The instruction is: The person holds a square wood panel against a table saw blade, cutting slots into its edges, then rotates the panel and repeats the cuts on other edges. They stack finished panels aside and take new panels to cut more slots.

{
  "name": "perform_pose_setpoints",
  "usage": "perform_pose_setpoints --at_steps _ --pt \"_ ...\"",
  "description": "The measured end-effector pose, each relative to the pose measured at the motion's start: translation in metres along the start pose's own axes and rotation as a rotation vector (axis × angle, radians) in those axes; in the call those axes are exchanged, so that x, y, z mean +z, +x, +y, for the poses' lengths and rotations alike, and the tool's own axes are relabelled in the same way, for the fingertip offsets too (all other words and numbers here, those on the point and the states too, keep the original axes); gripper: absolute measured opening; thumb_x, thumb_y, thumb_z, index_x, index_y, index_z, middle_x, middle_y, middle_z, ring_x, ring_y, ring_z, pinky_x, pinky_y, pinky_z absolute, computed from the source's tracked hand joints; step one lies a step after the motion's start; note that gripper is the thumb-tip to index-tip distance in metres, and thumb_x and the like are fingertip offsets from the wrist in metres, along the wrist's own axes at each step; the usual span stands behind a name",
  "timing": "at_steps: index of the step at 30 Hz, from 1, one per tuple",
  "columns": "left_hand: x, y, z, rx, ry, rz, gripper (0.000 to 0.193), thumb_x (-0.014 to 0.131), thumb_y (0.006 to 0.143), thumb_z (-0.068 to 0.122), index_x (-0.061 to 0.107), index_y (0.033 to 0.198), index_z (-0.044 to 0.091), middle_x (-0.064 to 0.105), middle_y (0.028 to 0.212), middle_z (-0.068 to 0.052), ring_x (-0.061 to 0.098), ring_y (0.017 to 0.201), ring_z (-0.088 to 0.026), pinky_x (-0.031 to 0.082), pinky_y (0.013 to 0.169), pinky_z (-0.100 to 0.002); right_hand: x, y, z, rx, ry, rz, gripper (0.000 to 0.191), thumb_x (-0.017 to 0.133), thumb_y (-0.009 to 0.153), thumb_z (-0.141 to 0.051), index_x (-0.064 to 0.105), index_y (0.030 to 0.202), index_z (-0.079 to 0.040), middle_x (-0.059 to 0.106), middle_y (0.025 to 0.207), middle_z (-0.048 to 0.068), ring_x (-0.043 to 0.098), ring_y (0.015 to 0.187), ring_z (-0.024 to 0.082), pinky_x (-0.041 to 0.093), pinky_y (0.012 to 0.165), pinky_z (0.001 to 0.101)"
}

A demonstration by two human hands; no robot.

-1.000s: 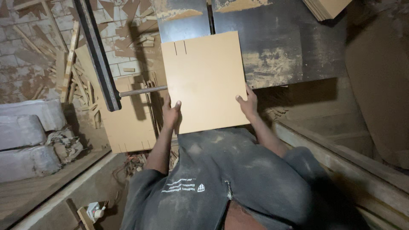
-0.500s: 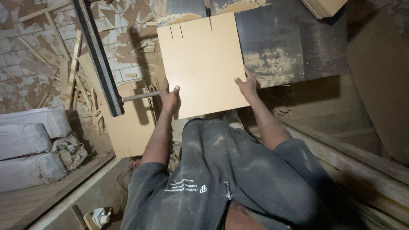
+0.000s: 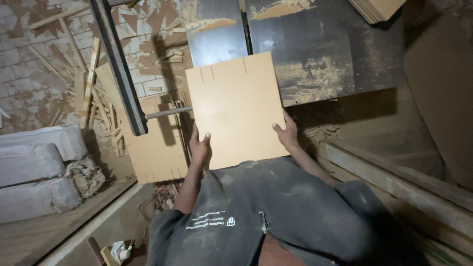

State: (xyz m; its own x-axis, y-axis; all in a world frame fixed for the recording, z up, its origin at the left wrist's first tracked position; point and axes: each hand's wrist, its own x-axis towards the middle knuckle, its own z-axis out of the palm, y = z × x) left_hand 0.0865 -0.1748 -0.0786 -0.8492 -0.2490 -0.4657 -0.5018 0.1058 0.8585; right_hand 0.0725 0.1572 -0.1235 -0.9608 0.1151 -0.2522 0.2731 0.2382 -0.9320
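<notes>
Two dark, dust-streaked metal desk plates (image 3: 320, 64) fill the upper middle, split by a narrow slot. The flat, square tan fibreboard panel (image 3: 235, 111) lies on their near edge, three short cuts in its far edge; bare plate lies open beyond. Half a second ago it sat slightly farther forward. A black steel bar (image 3: 118, 69) stands close left. The left hand (image 3: 199, 146) and right hand (image 3: 287, 134) clamp its near corners.
</notes>
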Motion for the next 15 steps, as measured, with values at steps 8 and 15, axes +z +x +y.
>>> perform_pose_setpoints --at_steps 8,15 --pt "0.000 0.028 -0.014 -0.027 -0.506 -0.001 0.078 0.052 0.089 -0.018 0.027 0.160 0.001 0.041 0.161 -0.014 0.047 0.140 -0.024 0.040 0.112 -0.033 0.011 0.020 0.005 -0.001 -0.021 0.005 0.069 0.071 0.088 0.001 0.044 0.151 0.001 0.059 0.144 0.014 0.057 0.128 0.019 0.045 0.108 0.0316" --pt "-0.003 0.050 -0.008 0.079 -0.564 -0.061 0.079 0.050 0.087 -0.020 0.028 0.160 -0.001 0.038 0.163 -0.014 0.042 0.144 -0.024 0.034 0.117 -0.033 0.023 0.042 -0.017 -0.045 -0.038 0.024 0.069 0.074 0.087 -0.001 0.047 0.150 0.001 0.061 0.144 0.017 0.059 0.130 0.022 0.046 0.110 0.0335"
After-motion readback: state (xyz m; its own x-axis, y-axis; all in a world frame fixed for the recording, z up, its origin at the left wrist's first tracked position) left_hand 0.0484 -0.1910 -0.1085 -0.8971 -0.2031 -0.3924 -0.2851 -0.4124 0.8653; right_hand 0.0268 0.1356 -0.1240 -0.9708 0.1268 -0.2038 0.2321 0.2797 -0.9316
